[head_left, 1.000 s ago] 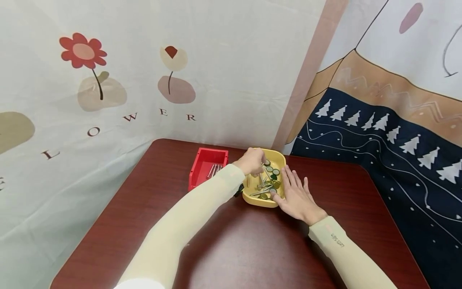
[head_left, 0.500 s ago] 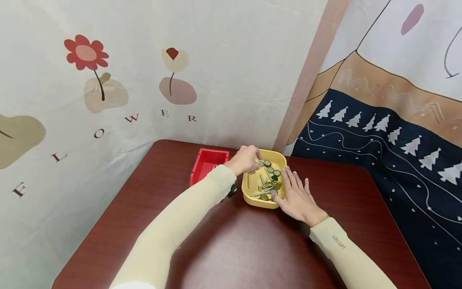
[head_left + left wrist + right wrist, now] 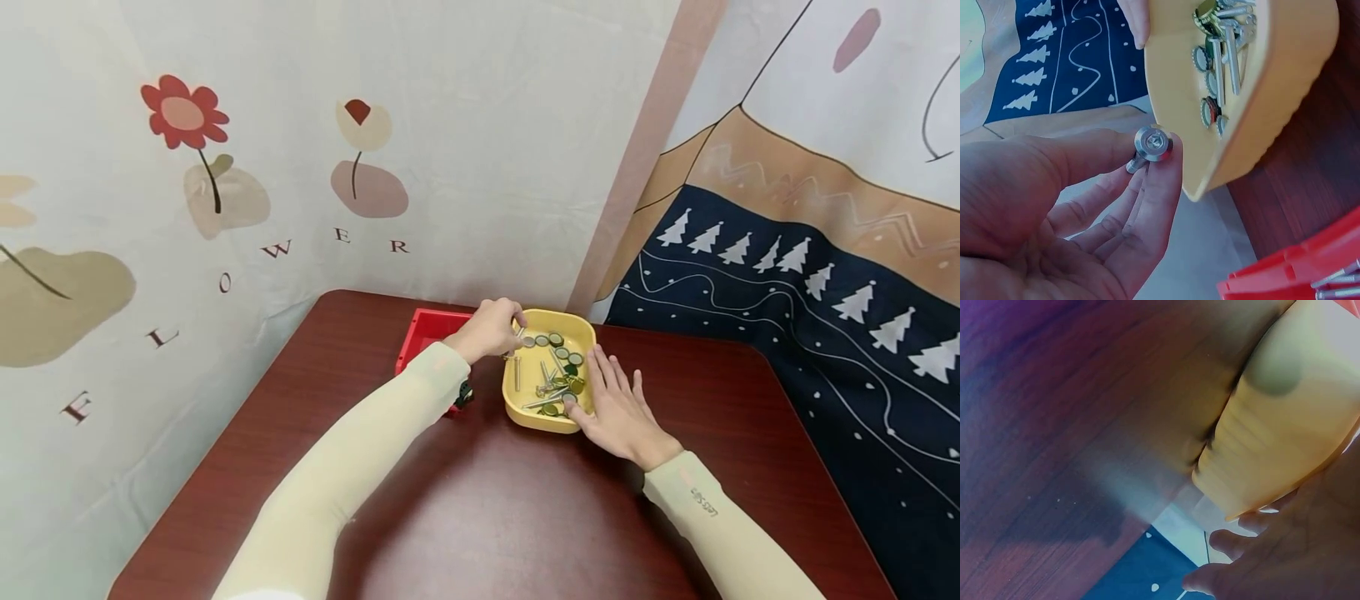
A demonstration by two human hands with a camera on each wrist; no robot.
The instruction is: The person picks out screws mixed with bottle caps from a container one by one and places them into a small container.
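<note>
Bolt [image 3: 1152, 144] in a two-finger pinch: even squeeze, clear path

Nearest is the red-brown table [image 3: 525, 517], with two sleeved forearms [image 3: 345, 467] reaching across it. The right hand [image 3: 618, 408] lies along the right side of the yellow tray [image 3: 542, 423], fingers straight and slightly apart, thumb at the near corner; placed so, it should steady the tray without blocking the far side. Inside, loose bolts [image 3: 517, 375] and bottle caps [image 3: 556, 339] lie mixed, so a bolt lying free of the pile seems the easier pick.

Farther along, the left hand [image 3: 487, 327] is about over the tray's far left corner, thumb and forefinger clamped on the bolt close to its head, the other fingers loosely bent. So small a contact could let the bolt swivel; a steady, even squeeze looks wise. Height above the rim is hard to judge, and some spare clearance would guard against a knock.

Just left of the tray stands the red bin [image 3: 438, 318], partly hidden by the left forearm, with slim metal pieces [image 3: 1338, 294] inside. Behind everything hangs printed cloth [image 3: 487, 150].
</note>
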